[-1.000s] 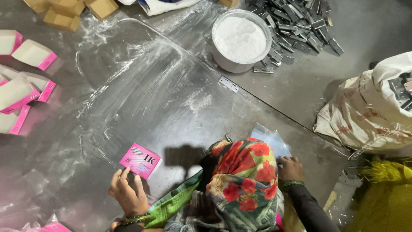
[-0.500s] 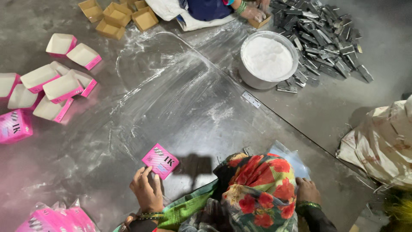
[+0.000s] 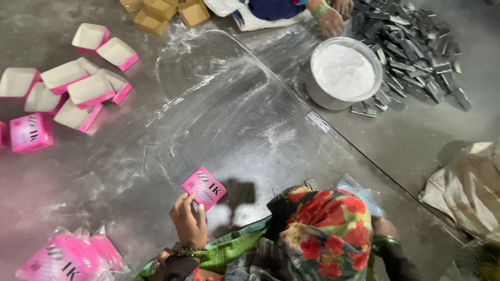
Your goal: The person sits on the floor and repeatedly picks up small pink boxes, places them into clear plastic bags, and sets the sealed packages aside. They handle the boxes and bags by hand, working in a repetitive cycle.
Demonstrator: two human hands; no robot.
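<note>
A dusty grey floor (image 3: 234, 119) holds a metal pot (image 3: 344, 73) of white powder, with open pink boxes (image 3: 78, 88) well apart to the left. The left hand (image 3: 188, 221) pinches a small pink packet (image 3: 203, 187) just above the floor. The right hand (image 3: 383, 229) is mostly hidden behind floral cloth, so I cannot tell its grip.

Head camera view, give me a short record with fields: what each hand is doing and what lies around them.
left hand: holds a flat pink printed carton by its lower edge, above the floor
right hand: mostly hidden behind red floral cloth; grasp cannot be told
floor: grey, dusted with white powder
upper right: round metal pot of white powder, beside a heap of grey metal hinges
left: open pink and white boxes
top: another person's hand near the pot
</note>
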